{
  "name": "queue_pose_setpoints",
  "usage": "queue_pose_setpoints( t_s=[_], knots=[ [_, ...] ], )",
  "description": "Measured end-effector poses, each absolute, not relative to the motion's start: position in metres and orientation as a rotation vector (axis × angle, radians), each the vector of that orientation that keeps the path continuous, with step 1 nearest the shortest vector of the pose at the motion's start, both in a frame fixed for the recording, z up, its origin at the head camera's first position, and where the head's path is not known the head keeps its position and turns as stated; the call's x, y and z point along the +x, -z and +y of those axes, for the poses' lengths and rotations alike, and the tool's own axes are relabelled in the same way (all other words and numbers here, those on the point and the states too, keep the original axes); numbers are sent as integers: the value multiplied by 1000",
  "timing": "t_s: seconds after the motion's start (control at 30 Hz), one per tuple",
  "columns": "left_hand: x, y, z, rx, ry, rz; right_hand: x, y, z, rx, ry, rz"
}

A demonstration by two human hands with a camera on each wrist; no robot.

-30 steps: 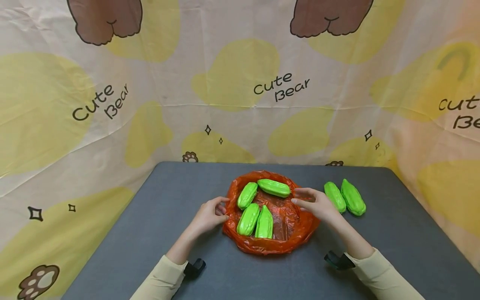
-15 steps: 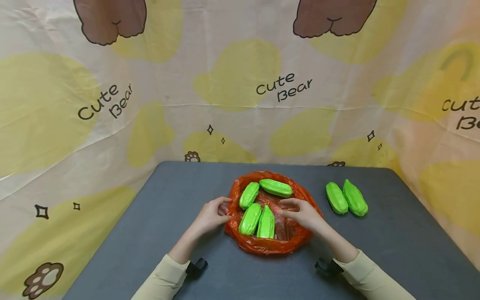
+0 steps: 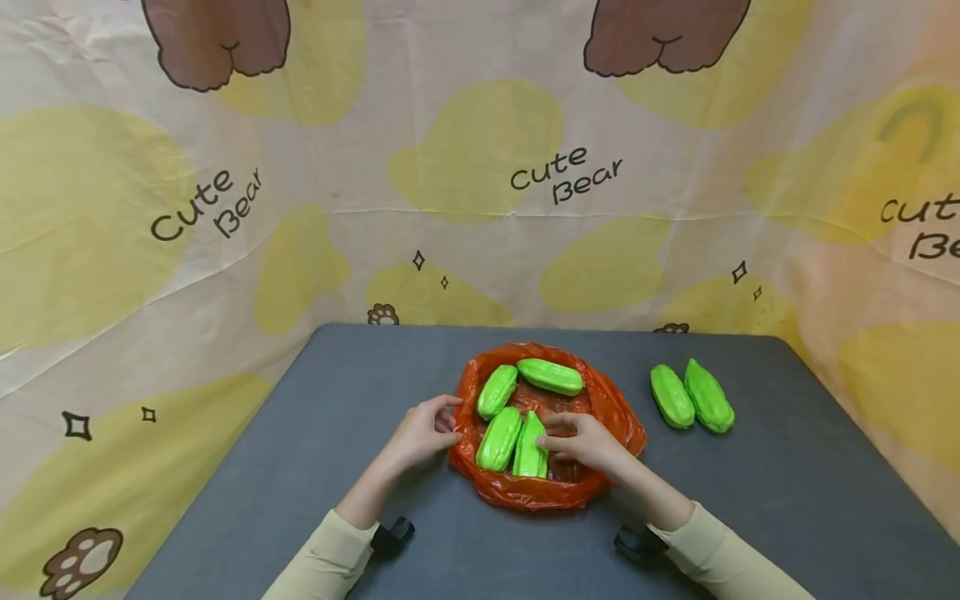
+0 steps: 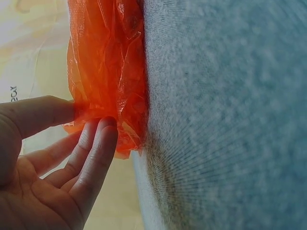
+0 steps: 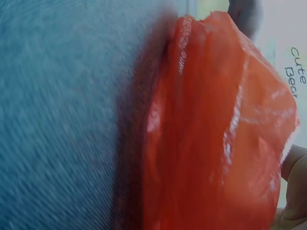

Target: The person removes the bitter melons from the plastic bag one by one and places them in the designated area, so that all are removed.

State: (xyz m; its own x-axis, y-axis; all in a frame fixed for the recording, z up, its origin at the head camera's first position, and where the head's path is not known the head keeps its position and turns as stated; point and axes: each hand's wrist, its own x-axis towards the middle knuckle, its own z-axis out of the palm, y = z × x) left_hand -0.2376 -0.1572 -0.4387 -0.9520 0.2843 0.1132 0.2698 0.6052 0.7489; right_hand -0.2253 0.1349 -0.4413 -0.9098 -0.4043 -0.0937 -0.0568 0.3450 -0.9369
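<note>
An orange-red plastic bag point(image 3: 618, 417) sits with its mouth spread wide and its rim rolled down. Several bright green ridged gourds point(image 3: 498, 439) lie inside, mostly on its left and far sides. My left hand point(image 3: 417, 432) pinches the bag's left rim; in the left wrist view the thumb and fingers point(image 4: 103, 148) close on the thin plastic. My right hand point(image 3: 588, 442) reaches over the near right part of the bag, thumb and fingertips right at the pointed gourd point(image 3: 531, 450) near the front. In the right wrist view the bag wall point(image 5: 206, 143) hides most of that hand.
Two more green gourds point(image 3: 690, 396) lie side by side on the grey table point(image 3: 787, 492), right of the bag. A patterned cloth backdrop point(image 3: 465, 250) rises behind the table and along its sides.
My right hand has moved left and slightly down from the bag's right rim to the front gourd. My left hand stays at the left rim; the gourds keep their places.
</note>
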Motion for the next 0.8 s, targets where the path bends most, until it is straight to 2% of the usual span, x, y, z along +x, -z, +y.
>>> queue_pose_setpoints(
  t_s=[0.8],
  knots=[
    [-237, 436, -158, 460, -1276, 2801, -221, 437, 121, -339, 1490, 2340]
  ],
)
